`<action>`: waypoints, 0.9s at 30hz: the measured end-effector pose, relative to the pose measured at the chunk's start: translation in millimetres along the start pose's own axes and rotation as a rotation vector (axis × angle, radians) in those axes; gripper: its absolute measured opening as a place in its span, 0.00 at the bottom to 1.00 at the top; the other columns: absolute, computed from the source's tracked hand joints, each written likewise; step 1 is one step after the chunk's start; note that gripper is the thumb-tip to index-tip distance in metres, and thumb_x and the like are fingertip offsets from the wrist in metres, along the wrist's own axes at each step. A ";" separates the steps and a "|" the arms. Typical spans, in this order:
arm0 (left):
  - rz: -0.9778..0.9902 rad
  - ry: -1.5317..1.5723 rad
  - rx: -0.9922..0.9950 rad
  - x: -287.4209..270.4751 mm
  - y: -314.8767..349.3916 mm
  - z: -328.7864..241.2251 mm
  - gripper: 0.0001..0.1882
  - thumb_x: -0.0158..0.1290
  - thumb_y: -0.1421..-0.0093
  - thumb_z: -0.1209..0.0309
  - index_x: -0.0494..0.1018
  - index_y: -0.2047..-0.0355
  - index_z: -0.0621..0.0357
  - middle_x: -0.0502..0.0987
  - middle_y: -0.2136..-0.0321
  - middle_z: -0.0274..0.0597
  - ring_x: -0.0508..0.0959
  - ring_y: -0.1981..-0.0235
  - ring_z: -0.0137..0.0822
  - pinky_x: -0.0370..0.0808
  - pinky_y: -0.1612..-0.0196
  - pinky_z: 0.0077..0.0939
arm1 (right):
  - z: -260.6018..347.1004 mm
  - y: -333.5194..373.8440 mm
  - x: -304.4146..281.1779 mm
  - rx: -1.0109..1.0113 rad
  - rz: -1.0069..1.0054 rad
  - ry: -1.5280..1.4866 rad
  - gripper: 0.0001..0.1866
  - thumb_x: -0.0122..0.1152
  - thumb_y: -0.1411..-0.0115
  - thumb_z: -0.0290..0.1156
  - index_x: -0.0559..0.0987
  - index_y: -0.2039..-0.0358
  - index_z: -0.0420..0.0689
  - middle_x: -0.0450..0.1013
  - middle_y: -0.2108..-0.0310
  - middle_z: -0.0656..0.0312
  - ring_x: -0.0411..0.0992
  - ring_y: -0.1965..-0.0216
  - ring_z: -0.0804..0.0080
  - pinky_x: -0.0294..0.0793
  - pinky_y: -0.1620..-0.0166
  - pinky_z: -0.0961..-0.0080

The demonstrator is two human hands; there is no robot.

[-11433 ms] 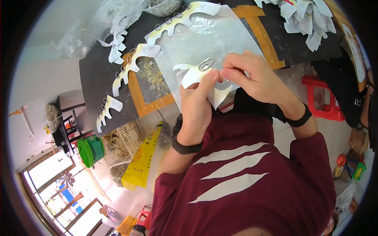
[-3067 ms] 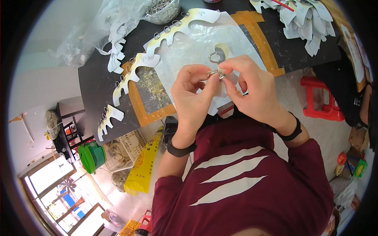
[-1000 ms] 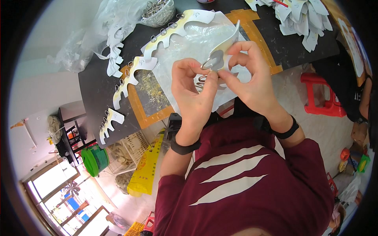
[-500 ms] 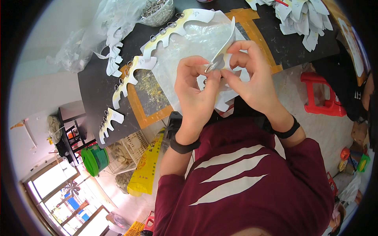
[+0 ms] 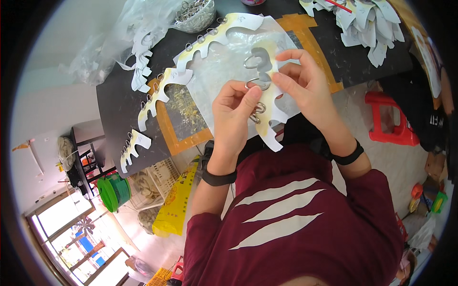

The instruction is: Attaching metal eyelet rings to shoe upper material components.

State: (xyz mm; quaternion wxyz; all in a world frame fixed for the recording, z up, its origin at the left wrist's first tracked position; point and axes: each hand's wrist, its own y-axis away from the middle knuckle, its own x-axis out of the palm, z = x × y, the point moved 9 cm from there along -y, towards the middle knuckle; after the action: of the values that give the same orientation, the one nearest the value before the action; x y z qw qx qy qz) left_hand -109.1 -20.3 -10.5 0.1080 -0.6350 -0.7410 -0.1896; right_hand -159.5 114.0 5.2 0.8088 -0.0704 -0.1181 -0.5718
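A white scalloped paper or card strip [image 5: 275,110] with yellowish patches hangs upright between my hands, above a translucent plastic sheet [image 5: 210,83]. Several oval metal rings are on it or against it. My left hand [image 5: 231,117] pinches one metal ring [image 5: 253,82] at the strip's left edge between thumb and fingers. Another ring [image 5: 248,62] sits higher up, beside a grey shape on the strip. My right hand [image 5: 310,93] grips the strip's right edge, its thumb pressed on the face. Similar ringed strips [image 5: 219,35] lie to the left on the dark table.
A clear bowl [image 5: 202,21] of metal rings stands at the back. Far right lies a heap of white cut pieces [image 5: 369,28]; far left, clear plastic bags [image 5: 105,57]. Brown tape [image 5: 315,52] marks the tabletop. On the floor are a red stool [image 5: 389,114] and a green bucket [image 5: 113,193].
The strip was edge-on between my closely joined fingers; now its face is turned toward me, showing several rings. My hands have moved slightly apart.
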 end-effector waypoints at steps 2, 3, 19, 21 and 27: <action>-0.016 -0.013 0.015 -1.6 0.3 -2.9 0.06 0.55 0.44 0.73 0.70 0.68 0.61 0.74 0.72 0.32 0.71 0.74 0.20 0.68 0.70 0.13 | 9.6 0.0 -8.7 -0.163 -0.049 0.115 0.16 0.61 0.49 0.25 0.68 0.60 0.43 0.71 0.72 0.67 0.68 0.72 0.82 0.65 0.69 0.84; -0.034 -0.029 0.028 -3.2 0.8 -5.1 0.06 0.56 0.45 0.74 0.71 0.69 0.61 0.74 0.73 0.33 0.71 0.74 0.20 0.68 0.70 0.13 | 13.4 0.6 -12.3 -0.165 -0.048 0.115 0.16 0.61 0.49 0.25 0.68 0.60 0.43 0.71 0.72 0.67 0.68 0.72 0.82 0.65 0.69 0.84; -0.015 -0.303 0.121 8.9 4.9 -22.9 0.06 0.56 0.45 0.75 0.71 0.70 0.62 0.74 0.73 0.33 0.72 0.72 0.20 0.68 0.71 0.13 | 70.6 19.1 52.1 -0.843 0.430 0.995 0.10 0.57 0.52 0.24 0.71 0.67 0.46 0.68 0.75 0.64 0.69 0.77 0.68 0.68 0.72 0.76; -0.060 -0.032 -0.030 4.6 2.0 -11.7 0.06 0.56 0.45 0.73 0.71 0.70 0.62 0.74 0.74 0.32 0.71 0.73 0.19 0.66 0.72 0.12 | 67.4 17.6 41.0 -0.770 0.347 0.830 0.12 0.58 0.53 0.23 0.71 0.66 0.46 0.69 0.75 0.64 0.69 0.78 0.71 0.67 0.74 0.78; -0.013 -0.220 0.088 11.2 0.6 -23.4 0.07 0.56 0.45 0.73 0.71 0.69 0.62 0.74 0.72 0.33 0.71 0.72 0.20 0.67 0.70 0.13 | 58.8 4.9 22.8 -0.403 0.266 0.559 0.11 0.61 0.52 0.23 0.72 0.67 0.44 0.68 0.78 0.64 0.68 0.80 0.75 0.66 0.76 0.80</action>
State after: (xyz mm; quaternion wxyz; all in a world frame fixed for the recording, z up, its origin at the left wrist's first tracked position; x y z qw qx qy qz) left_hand -112.3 -20.0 15.3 0.0525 -0.6420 -0.7599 -0.0869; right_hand -154.1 109.6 68.1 0.8470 -0.0842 0.2327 -0.4705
